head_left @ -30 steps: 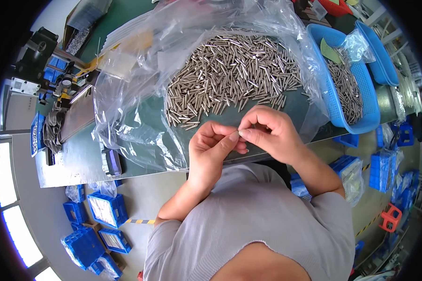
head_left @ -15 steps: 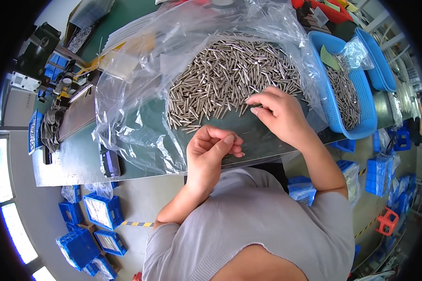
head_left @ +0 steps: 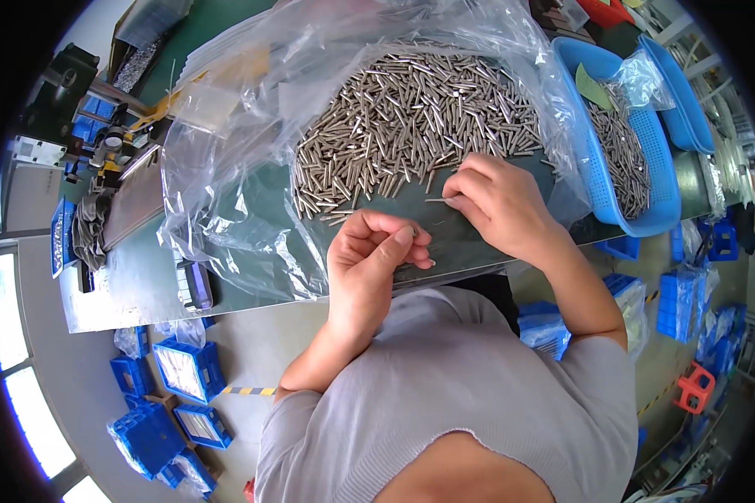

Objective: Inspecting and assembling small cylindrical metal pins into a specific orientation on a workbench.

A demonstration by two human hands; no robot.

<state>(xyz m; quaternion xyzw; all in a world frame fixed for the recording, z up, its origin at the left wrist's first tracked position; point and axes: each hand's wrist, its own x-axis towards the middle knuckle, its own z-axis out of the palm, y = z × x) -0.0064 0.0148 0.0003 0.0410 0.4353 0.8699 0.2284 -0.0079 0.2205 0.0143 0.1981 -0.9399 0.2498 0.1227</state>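
A wide heap of short metal pins [head_left: 419, 126] lies on the green tabletop, partly ringed by a clear plastic bag [head_left: 235, 201]. At the heap's near right edge, my right hand [head_left: 503, 205] pinches a single metal pin [head_left: 434, 200] between thumb and fingertips. The pin points left, toward my other hand. Closer to the table's front edge, my left hand [head_left: 373, 256] is closed, its thumb pressed against curled fingers. A tiny dark bit shows at that thumb's tip; what the fingers hold is mostly hidden.
To the right, a blue plastic basket [head_left: 658, 184] holds more metal pins and a green slip, with another blue basket [head_left: 688, 126] beyond it. A dark phone-like object [head_left: 195, 287] lies at the front left edge. Bench equipment [head_left: 101, 142] stands far left; blue crates [head_left: 184, 369] sit on the floor.
My right hand has drawn slightly back from the heap's edge, and a pin now sticks out from its fingertips. My left hand stays closed in nearly the same place. The view has shifted slightly.
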